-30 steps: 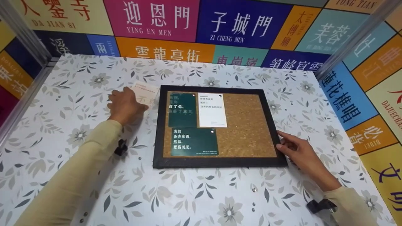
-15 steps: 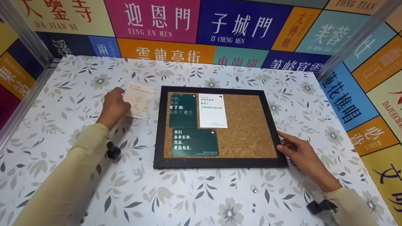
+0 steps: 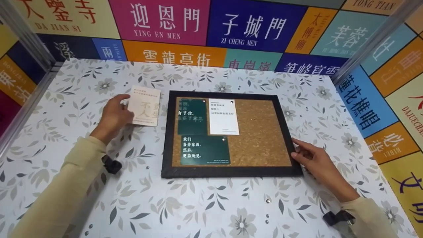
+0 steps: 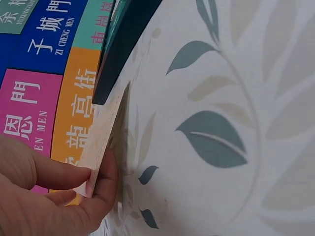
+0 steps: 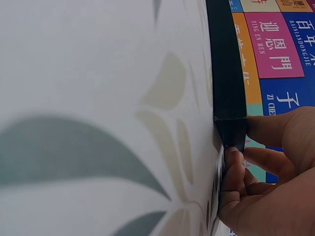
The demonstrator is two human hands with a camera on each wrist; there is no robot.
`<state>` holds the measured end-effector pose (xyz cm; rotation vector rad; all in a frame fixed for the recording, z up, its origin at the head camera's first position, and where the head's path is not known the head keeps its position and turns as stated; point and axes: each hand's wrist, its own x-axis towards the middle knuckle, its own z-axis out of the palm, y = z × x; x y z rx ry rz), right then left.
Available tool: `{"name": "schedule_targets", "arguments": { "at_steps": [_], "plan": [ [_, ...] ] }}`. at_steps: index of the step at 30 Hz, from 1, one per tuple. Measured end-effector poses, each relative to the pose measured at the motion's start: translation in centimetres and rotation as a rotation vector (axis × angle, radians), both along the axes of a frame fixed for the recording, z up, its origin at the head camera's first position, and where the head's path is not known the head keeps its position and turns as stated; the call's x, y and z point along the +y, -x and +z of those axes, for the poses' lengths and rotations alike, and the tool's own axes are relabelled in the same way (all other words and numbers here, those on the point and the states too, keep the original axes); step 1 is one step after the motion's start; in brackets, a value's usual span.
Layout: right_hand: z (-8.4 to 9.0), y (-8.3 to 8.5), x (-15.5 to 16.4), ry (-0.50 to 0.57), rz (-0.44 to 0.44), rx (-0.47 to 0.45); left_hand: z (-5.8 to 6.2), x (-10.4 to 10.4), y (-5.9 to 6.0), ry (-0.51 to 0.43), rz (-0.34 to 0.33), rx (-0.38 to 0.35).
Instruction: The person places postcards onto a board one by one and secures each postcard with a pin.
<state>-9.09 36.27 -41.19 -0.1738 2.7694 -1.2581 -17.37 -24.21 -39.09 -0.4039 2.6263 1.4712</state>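
Note:
My left hand [image 3: 115,114] pinches a pale cream card [image 3: 144,105] by its left edge, thumb on top and fingers beneath. In the left wrist view the card [image 4: 104,137] is tilted, one side raised off the tablecloth. To its right lies a black-framed cork board [image 3: 261,132] bearing a green card [image 3: 192,124], a white card [image 3: 224,122] and a wide green card [image 3: 205,155]. My right hand [image 3: 312,157] grips the frame's right edge near the lower corner. In the right wrist view the thumb lies against the black frame [image 5: 227,73], and curled fingers reach under it.
A white tablecloth [image 3: 198,205] with grey flowers and leaves covers the table. Colourful panels [image 3: 158,19] with Chinese lettering stand behind and at the sides. Small shiny dots [image 3: 267,200] lie or are printed on the cloth near the front.
My left hand has drawn back to the left and toward me, and the cream card has shifted left with it, away from the board. My right hand and the board stay put.

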Motion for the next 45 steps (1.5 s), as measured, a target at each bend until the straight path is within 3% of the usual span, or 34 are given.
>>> {"name": "schedule_targets", "arguments": {
  "at_steps": [11, 20, 28, 45],
  "plan": [
    [0.0, -0.1, -0.1, 0.007, -0.01, -0.003, -0.3, -0.5, -0.6, -0.13, 0.064, 0.048],
    [0.0, 0.0, -0.1, 0.012, -0.001, -0.002, 0.2, 1.0, -1.5, -0.186, 0.09, 0.105],
    [0.2, -0.1, -0.1, 0.023, -0.007, -0.019, 1.2, 3.6, -2.3, -0.232, 0.053, 0.136],
    [0.1, -0.1, 0.0, 0.028, 0.0, -0.008, 1.7, 7.5, -3.6, -0.302, -0.004, 0.158]
  ]
}}
